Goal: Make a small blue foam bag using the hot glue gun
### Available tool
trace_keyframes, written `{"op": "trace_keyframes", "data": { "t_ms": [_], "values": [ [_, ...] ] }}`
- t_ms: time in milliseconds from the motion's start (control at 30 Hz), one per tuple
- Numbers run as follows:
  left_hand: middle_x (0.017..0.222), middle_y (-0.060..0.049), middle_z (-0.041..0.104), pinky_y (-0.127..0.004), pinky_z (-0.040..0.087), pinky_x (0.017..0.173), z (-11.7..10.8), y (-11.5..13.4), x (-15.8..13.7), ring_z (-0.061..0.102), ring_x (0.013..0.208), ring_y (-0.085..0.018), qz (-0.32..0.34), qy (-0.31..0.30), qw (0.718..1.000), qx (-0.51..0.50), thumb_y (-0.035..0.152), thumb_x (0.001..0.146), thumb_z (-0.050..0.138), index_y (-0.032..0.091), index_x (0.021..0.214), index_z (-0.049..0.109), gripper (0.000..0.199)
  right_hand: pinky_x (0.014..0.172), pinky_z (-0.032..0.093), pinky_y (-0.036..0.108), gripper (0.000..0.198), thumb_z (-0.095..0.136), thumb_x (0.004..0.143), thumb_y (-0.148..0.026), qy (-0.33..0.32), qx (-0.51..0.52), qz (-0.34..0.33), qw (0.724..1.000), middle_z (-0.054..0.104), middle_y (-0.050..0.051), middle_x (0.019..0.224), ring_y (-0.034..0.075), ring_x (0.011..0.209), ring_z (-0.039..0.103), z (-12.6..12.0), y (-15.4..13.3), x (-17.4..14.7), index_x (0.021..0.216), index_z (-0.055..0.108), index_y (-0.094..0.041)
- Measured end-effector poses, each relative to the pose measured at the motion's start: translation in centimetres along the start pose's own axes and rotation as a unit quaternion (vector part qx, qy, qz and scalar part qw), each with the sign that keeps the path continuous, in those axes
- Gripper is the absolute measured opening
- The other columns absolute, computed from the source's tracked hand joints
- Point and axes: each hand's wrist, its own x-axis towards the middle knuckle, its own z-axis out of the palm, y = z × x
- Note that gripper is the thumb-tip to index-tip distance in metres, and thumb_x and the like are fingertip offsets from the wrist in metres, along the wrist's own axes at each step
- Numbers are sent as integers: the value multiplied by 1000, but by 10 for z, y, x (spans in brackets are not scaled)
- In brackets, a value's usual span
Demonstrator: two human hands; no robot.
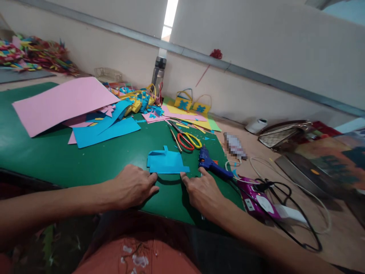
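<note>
A blue paper cutout point(165, 163) with folded edges and small tabs lies on the green tabletop point(108, 161) before me. My left hand point(136, 187) rests at its lower left corner, fingers bent, thumb apart from the index finger. At the tab on the lower right, a fingertip of my right hand point(203, 192) touches the paper's edge. Another finger of that hand stretches toward the blue glue gun point(212, 164). Neither hand appears to grip anything; the undersides of the fingers are hidden. Scissors point(188, 140) with red and yellow handles lie beyond the cutout, beside a pencil-like stick point(175, 139).
Pink sheet point(65, 102) and blue sheet point(108, 131) lie left. Behind are a pile of small paper pieces point(139, 101), two little yellow paper bags point(183, 102) and a bottle point(158, 72). A purple power strip point(258, 201), cables and a handbag point(282, 135) are right.
</note>
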Motion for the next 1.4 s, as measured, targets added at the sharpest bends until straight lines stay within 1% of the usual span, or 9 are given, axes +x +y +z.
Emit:
{"op": "trace_keyframes", "data": {
  "t_ms": [300, 400, 500, 667, 833, 1000, 1100, 1233, 1400],
  "values": [
    [75, -9, 69, -28, 35, 47, 4, 0, 0, 66, 65, -26, -4, 12, 1000, -8, 42, 90, 36, 16, 94, 59, 35, 80, 38, 41, 52, 42, 80, -5, 21, -15, -1, 1000, 71, 13, 74, 24, 73, 68, 0, -8, -2, 132, 41, -9],
    [75, -9, 69, -28, 35, 47, 4, 1, 0, 66, 65, -27, -10, 15, 1000, -8, 45, 89, 37, 15, 96, 59, 37, 64, 41, 32, 49, 42, 82, -9, 34, -8, -20, 999, 70, 12, 72, 24, 69, 68, -4, -11, 1, 132, 41, -10],
    [75, -10, 69, -28, 36, 47, 3, 2, 1, 66, 65, -27, -12, 16, 1000, -15, 46, 88, 38, 15, 94, 60, 38, 51, 35, 27, 43, 42, 84, -12, 51, 15, -41, 998, 69, 10, 67, 23, 65, 67, -9, -15, 9, 127, 46, -13],
    [74, -11, 69, -28, 39, 49, 0, 3, 1, 66, 65, -28, -19, 8, 1000, -19, 46, 87, 40, 15, 90, 60, 37, 48, 32, 27, 37, 43, 84, -14, 63, 22, -55, 996, 69, 7, 67, 22, 65, 67, -11, -21, 17, 120, 52, -19],
    [77, -12, 69, -32, 42, 50, -1, 6, 0, 66, 68, -31, -34, -4, 999, -6, 42, 89, 36, 14, 94, 60, 37, 49, 34, 27, 45, 44, 81, -11, 61, 9, -29, 998, 69, 12, 68, 23, 66, 68, -4, -15, 7, 126, 47, -8],
    [75, -13, 68, -34, 43, 49, 1, 6, -2, 66, 66, -32, -58, 5, 998, 3, 42, 90, 35, 13, 90, 60, 39, 48, 37, 28, 51, 47, 78, -7, 65, -21, -4, 998, 69, 10, 66, 25, 62, 67, 1, -8, 0, 129, 44, -8],
    [74, -13, 68, -32, 43, 48, 3, 5, -3, 66, 64, -30, -56, 9, 998, 3, 42, 89, 37, 13, 88, 60, 37, 47, 38, 28, 43, 48, 78, -6, 80, -40, -20, 996, 68, 10, 65, 24, 61, 67, -3, -6, 2, 120, 52, -6],
    [74, -12, 68, -32, 43, 49, 3, 4, -3, 66, 64, -29, -43, 13, 999, 4, 40, 89, 36, 13, 87, 59, 36, 47, 39, 28, 22, 47, 78, -2, 95, -47, -46, 993, 67, 13, 68, 23, 59, 65, -14, -7, 11, 90, 65, -7],
    [73, -10, 67, -30, 43, 50, 7, 1, -2, 65, 63, -25, -26, 23, 999, -6, 39, 89, 38, 14, 87, 59, 32, 50, 40, 30, 22, 44, 78, 2, 116, -38, -45, 991, 64, 15, 66, 25, 61, 64, -18, -13, 21, 80, 64, -5]
  ]
}}
